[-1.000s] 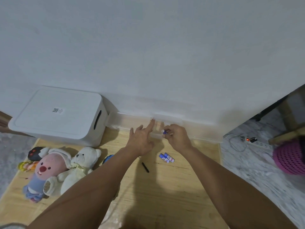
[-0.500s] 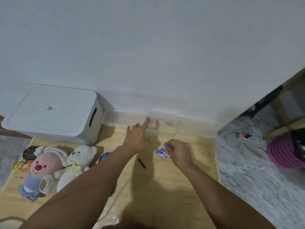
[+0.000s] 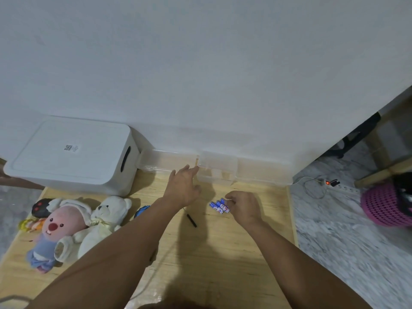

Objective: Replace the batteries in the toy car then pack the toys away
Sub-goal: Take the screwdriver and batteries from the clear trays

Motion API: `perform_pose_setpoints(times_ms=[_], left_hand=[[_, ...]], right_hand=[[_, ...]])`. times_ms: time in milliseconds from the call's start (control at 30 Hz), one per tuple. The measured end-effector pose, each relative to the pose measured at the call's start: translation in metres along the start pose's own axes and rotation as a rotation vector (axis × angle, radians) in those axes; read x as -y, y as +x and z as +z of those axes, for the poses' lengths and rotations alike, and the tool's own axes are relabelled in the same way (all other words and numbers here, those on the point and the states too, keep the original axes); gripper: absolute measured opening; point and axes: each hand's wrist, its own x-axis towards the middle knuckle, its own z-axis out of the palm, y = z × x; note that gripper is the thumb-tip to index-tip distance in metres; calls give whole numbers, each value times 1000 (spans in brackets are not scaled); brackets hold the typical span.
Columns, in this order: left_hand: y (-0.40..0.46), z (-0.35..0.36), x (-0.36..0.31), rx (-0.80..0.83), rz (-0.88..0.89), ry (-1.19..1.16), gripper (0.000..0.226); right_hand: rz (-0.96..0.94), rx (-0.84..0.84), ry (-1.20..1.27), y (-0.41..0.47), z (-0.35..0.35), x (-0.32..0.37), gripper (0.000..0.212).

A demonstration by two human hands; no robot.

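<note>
Seen from a head-worn camera looking down, two bare forearms reach out over a pale wooden counter set against a plain white wall.

The left hand stretches forward with its fingers straight and spread, its grip released, the fingertips touching the front edge of a clear plastic box that stands along the wall. The right hand sits nearer the viewer, fingers curled down at a small cluster of blue batteries lying on the counter; the fingertips meet the batteries at the cluster's right side (whether they actually pinch one cannot be told).

A short black tool, thin like a small screwdriver, lies on the wood just left of the batteries, between the two forearms.

The toy car shows only as a sliver of blue beside the left forearm, mostly hidden behind it.

To the left, a white lidded storage bin with a dark handle slot stands against the wall, touching the clear box. In front of it lie soft toys: a white teddy bear, a pink plush animal in a blue outfit, a dark round toy with red eyes, and a small yellow-orange toy at the counter's edge.

On the right, beyond the counter, a marbled grey floor holds a white power strip with a lit red switch and a pink mesh basket.
</note>
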Motion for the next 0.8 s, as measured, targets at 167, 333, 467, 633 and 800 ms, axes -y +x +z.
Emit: perform_pose_setpoints(times_ms=[167, 333, 467, 633, 800], left_hand=[[5, 5, 5, -258, 110, 122, 43], [3, 7, -4, 32, 143, 427, 70], [3, 11, -3, 147, 111, 546, 73], [4, 10, -5, 181, 79, 536, 73], [4, 9, -8, 192, 71, 525, 69]], right_hand=[[-152, -408, 43, 2, -10, 13, 10], [-291, -385, -51, 12, -7, 23, 23], [-332, -392, -208, 20, -1, 26, 24], [-298, -357, -262, 28, 1, 36, 27], [-321, -349, -289, 34, 1, 43, 30]])
